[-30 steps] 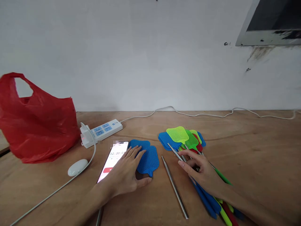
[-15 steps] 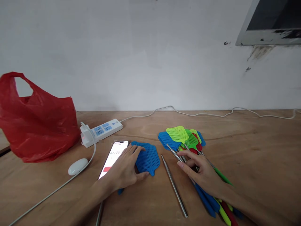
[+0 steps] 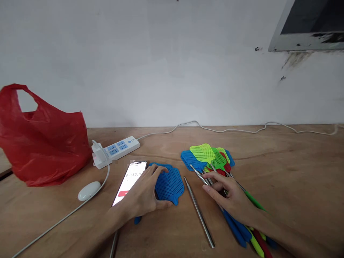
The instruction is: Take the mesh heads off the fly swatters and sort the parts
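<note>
My left hand [image 3: 145, 191] is curled over the left side of a blue fly swatter head [image 3: 172, 184], thumb at its lower edge. Another blue head shows partly behind it. My right hand [image 3: 228, 195] pinches a thin metal rod [image 3: 197, 173] between thumb and fingers, its tip pointing up and left. Below and behind that hand lies a pile of fly swatters with yellow-green [image 3: 202, 153], green, red and blue heads. A loose metal rod [image 3: 199, 212] lies on the table between my hands.
A phone [image 3: 130, 179] with a running timer lies partly under my left arm. A power strip [image 3: 118, 150], a white oval device [image 3: 89, 190] with its cable and a red plastic bag [image 3: 45, 139] stand on the left. A thin cord runs along the wall on the wooden table [image 3: 295, 172].
The top blue swatter head has slid slightly toward me and to the right under my left hand, away from the blue head behind it. My right hand stays almost still.
</note>
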A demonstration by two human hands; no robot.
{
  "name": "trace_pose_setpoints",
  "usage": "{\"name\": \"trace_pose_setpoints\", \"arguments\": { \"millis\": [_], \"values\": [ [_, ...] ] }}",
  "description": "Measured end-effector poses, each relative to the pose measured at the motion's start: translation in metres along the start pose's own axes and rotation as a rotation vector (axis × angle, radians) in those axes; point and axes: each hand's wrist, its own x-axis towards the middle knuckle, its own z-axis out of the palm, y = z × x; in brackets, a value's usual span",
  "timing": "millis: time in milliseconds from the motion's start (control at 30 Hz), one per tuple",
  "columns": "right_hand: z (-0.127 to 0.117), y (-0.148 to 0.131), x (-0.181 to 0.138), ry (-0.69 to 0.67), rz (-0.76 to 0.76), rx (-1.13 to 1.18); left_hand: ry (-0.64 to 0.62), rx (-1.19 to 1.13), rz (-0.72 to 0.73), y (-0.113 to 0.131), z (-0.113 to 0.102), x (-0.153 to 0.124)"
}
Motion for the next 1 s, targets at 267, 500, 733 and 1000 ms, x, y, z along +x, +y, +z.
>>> {"name": "trace_pose_setpoints", "arguments": {
  "millis": [267,500,733,1000],
  "values": [
    [0.0,0.001,0.0,0.011,-0.006,0.016,-0.061,0.027,-0.028,0.001,-0.004,0.001],
    [0.0,-0.001,0.001,-0.019,-0.012,0.006,-0.06,-0.052,-0.044,-0.001,-0.004,0.003],
    [-0.001,0.0,0.0,-0.027,0.007,0.021,-0.043,-0.1,-0.052,0.011,-0.007,0.003],
    [0.0,0.001,0.0,-0.006,0.012,0.011,0.016,-0.08,-0.03,0.008,-0.005,0.002]
  ]
}}
